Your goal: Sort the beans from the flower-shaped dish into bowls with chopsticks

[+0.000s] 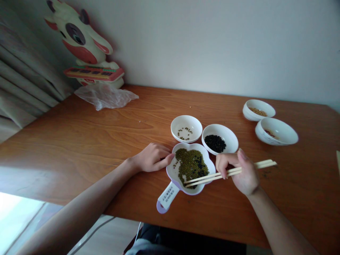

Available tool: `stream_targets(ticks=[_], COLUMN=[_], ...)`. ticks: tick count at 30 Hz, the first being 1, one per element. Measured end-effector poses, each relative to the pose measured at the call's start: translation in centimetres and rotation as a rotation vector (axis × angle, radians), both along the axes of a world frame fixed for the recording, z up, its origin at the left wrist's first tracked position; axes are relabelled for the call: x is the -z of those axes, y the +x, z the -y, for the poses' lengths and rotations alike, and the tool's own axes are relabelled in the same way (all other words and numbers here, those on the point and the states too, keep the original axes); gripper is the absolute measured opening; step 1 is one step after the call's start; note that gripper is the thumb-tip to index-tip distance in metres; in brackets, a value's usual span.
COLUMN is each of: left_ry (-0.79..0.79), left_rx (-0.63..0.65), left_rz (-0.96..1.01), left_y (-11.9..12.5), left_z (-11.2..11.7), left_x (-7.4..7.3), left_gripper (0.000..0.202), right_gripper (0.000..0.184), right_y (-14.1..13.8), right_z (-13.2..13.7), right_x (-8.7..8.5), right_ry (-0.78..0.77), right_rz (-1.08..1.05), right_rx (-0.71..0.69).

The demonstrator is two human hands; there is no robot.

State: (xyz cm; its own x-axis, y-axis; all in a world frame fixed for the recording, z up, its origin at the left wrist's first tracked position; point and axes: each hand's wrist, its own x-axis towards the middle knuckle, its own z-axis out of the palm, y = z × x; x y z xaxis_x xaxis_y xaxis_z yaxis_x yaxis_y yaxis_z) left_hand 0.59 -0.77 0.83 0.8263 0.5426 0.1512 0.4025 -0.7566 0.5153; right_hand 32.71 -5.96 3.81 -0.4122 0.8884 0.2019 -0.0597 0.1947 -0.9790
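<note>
A white flower-shaped dish (170, 174) with a purple rim and a labelled handle holds green mung beans (190, 166) mixed with some black beans. At its left edge is my left hand (155, 157), closed on the rim with the thumb on top. My right hand (243, 171) grips a pair of wooden chopsticks (231, 172). Their tips are down among the beans near the dish's front, slightly apart; whether a bean is between them I cannot tell. Just behind the dish, one white bowl (192, 122) contains a scatter of green beans, and another white bowl (230, 136) has a pile of black beans.
Two more white bowls stand at the right, one (248, 113) with yellowish grains, the other (288, 136) with reddish-brown bits. A crumpled plastic bag (108, 97) and a cow-shaped toy keyboard (92, 71) are at the back left. The wooden table (79, 148) meets a wall behind.
</note>
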Motion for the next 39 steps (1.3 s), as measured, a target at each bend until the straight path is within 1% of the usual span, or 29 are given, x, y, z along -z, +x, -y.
stream_targets(ticks=[6,15,27,39], left_ry=[-0.007,-0.001,0.013,0.018], left_rx=[-0.013,-0.013,-0.017,-0.015], left_rz=[-0.016,-0.016,-0.015,-0.005], left_y=[-0.13,-0.10,-0.11,0.00], left_z=[0.06,0.06,0.11,0.10], left_x=[0.10,0.06,0.00,-0.09], left_gripper=[0.045,0.046,0.047,0.048], right_gripper=[0.079,0.083,0.084,0.084], right_y=[0.09,-0.16,-0.14,-0.41], right_z=[0.00,0.04,0.03,0.11], right_x=[-0.08,-0.19,-0.22,-0.34], right_ry=[0.007,-0.017,-0.019,-0.016], right_rz=[-0.009,0.003,-0.002,-0.005], right_rx=[0.018,-0.018,0.018,0.010])
